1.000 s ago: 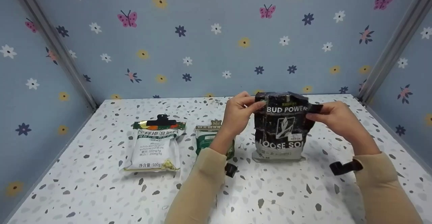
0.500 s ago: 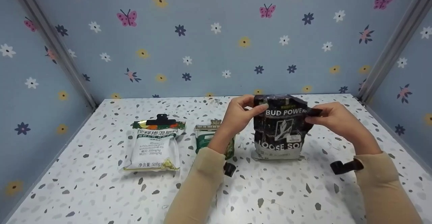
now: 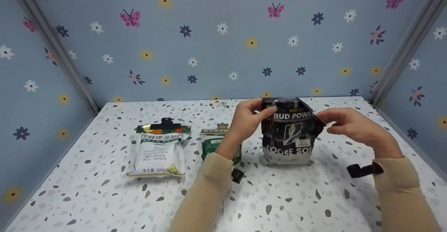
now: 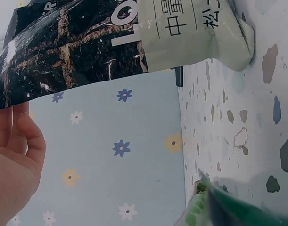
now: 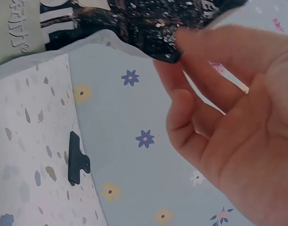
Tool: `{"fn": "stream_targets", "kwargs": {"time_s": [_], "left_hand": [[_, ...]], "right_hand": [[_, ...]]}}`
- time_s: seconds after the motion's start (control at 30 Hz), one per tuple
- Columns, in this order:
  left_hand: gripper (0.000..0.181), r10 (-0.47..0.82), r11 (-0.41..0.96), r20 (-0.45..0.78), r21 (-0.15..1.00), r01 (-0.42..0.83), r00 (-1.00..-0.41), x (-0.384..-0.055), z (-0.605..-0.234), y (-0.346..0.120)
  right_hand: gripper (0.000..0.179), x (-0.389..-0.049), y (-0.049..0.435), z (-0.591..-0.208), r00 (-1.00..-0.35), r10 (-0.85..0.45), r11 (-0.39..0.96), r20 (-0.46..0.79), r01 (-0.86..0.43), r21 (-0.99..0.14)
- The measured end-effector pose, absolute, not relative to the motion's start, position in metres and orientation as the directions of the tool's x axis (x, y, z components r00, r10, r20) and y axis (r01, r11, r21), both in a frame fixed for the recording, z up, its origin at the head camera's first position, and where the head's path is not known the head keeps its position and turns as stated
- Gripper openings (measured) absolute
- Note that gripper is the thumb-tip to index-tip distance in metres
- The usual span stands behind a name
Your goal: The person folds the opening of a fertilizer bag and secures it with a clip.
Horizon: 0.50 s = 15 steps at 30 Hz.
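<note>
A black and pale grey bag lettered LOOSE SOI (image 3: 290, 130) stands upright on the table, its top creased. My left hand (image 3: 249, 118) pinches its upper left corner, thumb across the front. At the upper right edge, my right hand (image 3: 349, 127) touches the bag with a fingertip, the other fingers loosely bent. In the right wrist view the right hand's fingers overlap a dark corner of the bag (image 5: 148, 28). Behind the bag a black clip (image 5: 78, 157) lies on the table, hidden in the head view.
A white printed pouch (image 3: 159, 155) with a black clip (image 3: 166, 124) on its top lies at the left. Between it and the bag is a green pouch (image 3: 211, 144) with a gold clip (image 3: 221, 129), partly behind my left arm. A flowered wall (image 3: 209, 43) stands behind the table.
The right fingers have loosened from the black flap at the bag's upper right, and the hand has shifted slightly right. The flap now angles down. The bag's top has sunk slightly.
</note>
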<state>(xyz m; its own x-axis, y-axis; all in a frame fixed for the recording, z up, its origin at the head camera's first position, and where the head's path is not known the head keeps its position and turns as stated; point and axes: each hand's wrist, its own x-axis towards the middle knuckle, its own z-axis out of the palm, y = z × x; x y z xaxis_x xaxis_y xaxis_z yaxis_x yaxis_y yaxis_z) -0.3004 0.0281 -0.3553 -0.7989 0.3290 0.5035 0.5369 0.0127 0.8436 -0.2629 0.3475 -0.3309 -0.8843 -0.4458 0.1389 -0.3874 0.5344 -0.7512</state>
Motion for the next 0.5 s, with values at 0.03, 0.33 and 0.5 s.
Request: {"fn": "stream_targets", "kwargs": {"time_s": [0.03,0.33,0.5], "left_hand": [[0.02,0.326,0.01,0.503,0.845,0.535,-0.801,-0.3,-0.356,0.028],[0.017,0.337,-0.026,0.502,0.851,0.525,-0.796,-0.299,-0.354,0.029],[0.019,0.37,-0.015,0.489,0.853,0.522,-0.79,-0.297,-0.351,0.028]], "right_hand": [[0.036,-0.262,0.348,-0.331,-0.886,-0.44,0.543,0.143,-0.39,-0.744],[0.031,-0.262,0.32,-0.331,-0.924,-0.218,0.528,0.314,-0.382,-0.759],[0.029,-0.257,0.3,-0.329,-0.896,-0.159,0.49,0.415,-0.437,-0.754]]}}
